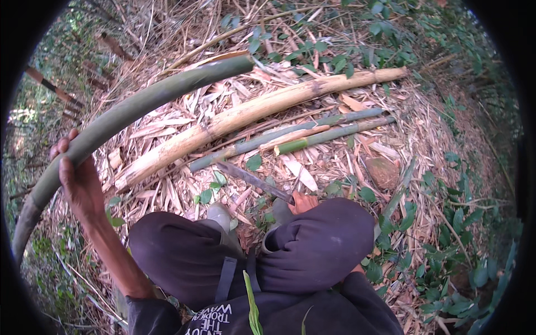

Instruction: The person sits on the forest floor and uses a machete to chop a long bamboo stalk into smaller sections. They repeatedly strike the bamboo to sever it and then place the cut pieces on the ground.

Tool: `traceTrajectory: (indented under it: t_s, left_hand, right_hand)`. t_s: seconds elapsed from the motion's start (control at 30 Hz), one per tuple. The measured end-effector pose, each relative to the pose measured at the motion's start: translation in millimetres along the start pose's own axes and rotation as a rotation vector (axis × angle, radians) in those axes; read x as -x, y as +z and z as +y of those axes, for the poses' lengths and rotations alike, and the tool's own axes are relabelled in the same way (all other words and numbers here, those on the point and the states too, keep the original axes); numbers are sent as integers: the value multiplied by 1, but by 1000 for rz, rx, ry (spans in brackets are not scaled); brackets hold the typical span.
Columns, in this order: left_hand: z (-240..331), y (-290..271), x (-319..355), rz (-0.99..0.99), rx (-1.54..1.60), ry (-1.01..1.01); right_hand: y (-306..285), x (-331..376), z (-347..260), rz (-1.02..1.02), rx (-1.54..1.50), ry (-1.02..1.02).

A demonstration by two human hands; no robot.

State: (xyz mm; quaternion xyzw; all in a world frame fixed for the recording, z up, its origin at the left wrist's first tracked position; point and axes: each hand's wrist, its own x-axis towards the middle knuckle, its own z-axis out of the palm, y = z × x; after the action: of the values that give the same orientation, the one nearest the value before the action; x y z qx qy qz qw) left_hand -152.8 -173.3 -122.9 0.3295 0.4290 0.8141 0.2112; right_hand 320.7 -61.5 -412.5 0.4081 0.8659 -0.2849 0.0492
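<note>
My left hand [82, 177] is wrapped round a thick green bamboo pole [134, 109], which slants up from the far left to a cut end near the top middle. In my right hand [304, 202], partly hidden behind my right knee, is a machete [254, 180]. Its dark blade points up and left, low over the chips. Beyond the blade lie a long pale, peeled bamboo pole [251, 113] and thinner green bamboo pieces [335, 132]. The blade's tip is close to the lower thin piece.
Wood chips and bamboo shavings [167, 195] cover the ground. A brown stone [383, 172] sits to the right of the blade. Leafy plants [446, 234] grow at the right, and cut stumps [114, 46] stand at the upper left. My boots [220, 215] are just below the blade.
</note>
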Motion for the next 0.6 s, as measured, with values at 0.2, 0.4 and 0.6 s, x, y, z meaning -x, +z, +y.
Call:
traceTrajectory:
  t_s: [0.2,0.4,0.6]
  left_hand:
    - [-60,-5,46,208,244,-251]
    - [-164,-7,97,391,700,-637]
    - [-223,19,133,275,663,-1020]
  right_hand:
    - [-17,-50,-14,-6,-104,-157]
    - [-126,-150,-94,-466,-1160,-201]
    - [-90,-161,-142,-537,-1625,64]
